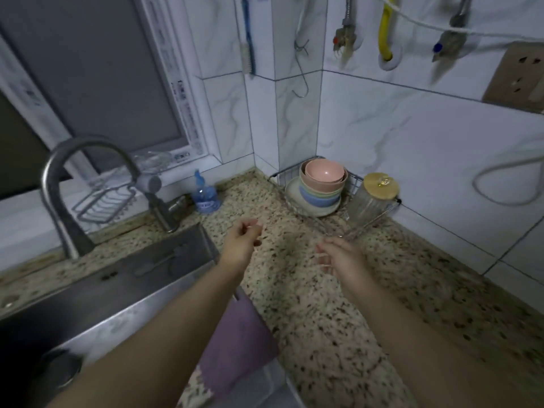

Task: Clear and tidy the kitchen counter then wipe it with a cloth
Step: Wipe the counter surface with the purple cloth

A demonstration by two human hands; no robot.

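While blur softens both, left hand and right hand hover loosely curled, grip empty.

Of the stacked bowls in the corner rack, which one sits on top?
The pink bowl tops the stack, its inside open to view. The green and blue bowls beneath show only their rims and sides, all resting on a pale plate.

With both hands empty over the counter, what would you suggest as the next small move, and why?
Probably bring the left hand back to pick up the purple cloth lying at the sink's edge. Both it and the right hand hold nothing, the bowls and glass jar already sit in the corner rack, and the granite counter in front looks ready for wiping.
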